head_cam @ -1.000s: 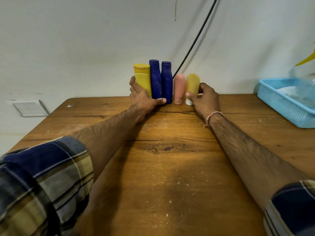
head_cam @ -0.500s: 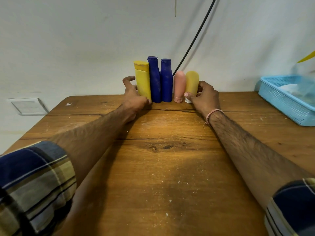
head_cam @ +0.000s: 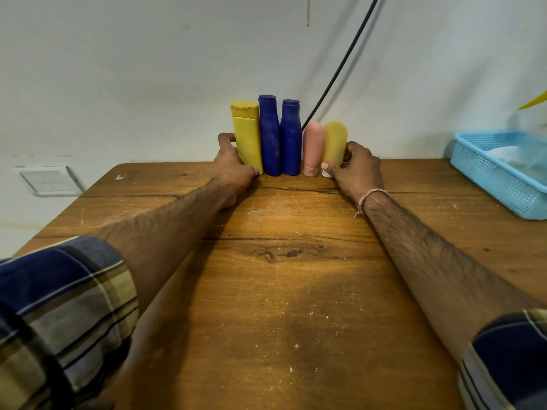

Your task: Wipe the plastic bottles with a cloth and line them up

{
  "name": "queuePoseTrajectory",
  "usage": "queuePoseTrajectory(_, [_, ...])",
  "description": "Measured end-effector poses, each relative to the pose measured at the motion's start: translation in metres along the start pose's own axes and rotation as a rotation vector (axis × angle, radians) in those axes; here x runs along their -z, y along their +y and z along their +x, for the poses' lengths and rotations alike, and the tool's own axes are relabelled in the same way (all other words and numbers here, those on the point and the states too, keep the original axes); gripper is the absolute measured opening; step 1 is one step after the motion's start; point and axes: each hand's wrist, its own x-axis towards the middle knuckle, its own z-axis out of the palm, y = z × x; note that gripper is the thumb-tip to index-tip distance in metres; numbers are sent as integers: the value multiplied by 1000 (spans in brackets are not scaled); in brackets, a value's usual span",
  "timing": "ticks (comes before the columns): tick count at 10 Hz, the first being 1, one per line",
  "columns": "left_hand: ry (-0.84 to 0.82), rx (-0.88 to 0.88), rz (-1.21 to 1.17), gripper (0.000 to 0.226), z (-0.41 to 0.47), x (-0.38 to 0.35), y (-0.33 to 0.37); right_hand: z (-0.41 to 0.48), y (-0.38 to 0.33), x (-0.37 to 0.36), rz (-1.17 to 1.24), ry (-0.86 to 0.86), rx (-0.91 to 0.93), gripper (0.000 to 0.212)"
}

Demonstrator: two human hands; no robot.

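Several plastic bottles stand upright in a tight row at the table's far edge, against the wall. From the left: a yellow flat bottle (head_cam: 247, 137), two dark blue bottles (head_cam: 269, 136) (head_cam: 290, 137), a pink tube (head_cam: 313, 149) on its cap, and a yellow tube (head_cam: 334, 145) on its white cap. My left hand (head_cam: 233, 165) wraps the base of the yellow flat bottle from the left. At the other end of the row, my right hand (head_cam: 356, 170) grips the yellow tube's base, thumb on the white cap. No cloth can be seen.
A light blue plastic basket (head_cam: 488, 176) with something white inside sits at the table's right edge. A black cable (head_cam: 340, 72) hangs down the wall behind the bottles. The wooden table (head_cam: 281, 291) carries white dust specks. A white wall socket (head_cam: 47, 180) lies left.
My left hand has drawn its thumb back from in front of the blue bottles and now holds only the yellow flat bottle's side. The row is tighter. The right hand stays on the yellow tube.
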Motion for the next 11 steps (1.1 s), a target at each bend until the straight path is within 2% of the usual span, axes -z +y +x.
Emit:
queuePoseTrajectory(2, [-6,-9,6,83,-1,-1,-2,-1,-1,0,-1,-17,-8,51])
queuePoseTrajectory(4, [10,-23,23,87,0,-3,-4,-2,-8,-4,22,-53,-19,67])
queuePoseTrajectory(6, [11,-27,16,88,1,-4,-5,3,-5,-8,3,-60,-24,59])
queuePoseTrajectory(9, [33,-7,-22,97,-9,1,-10,-8,-6,-4,49,-115,-52,58])
queuePoseTrajectory(11, [11,3,-41,94,-59,19,-12,-33,-17,9,112,-97,-139,78])
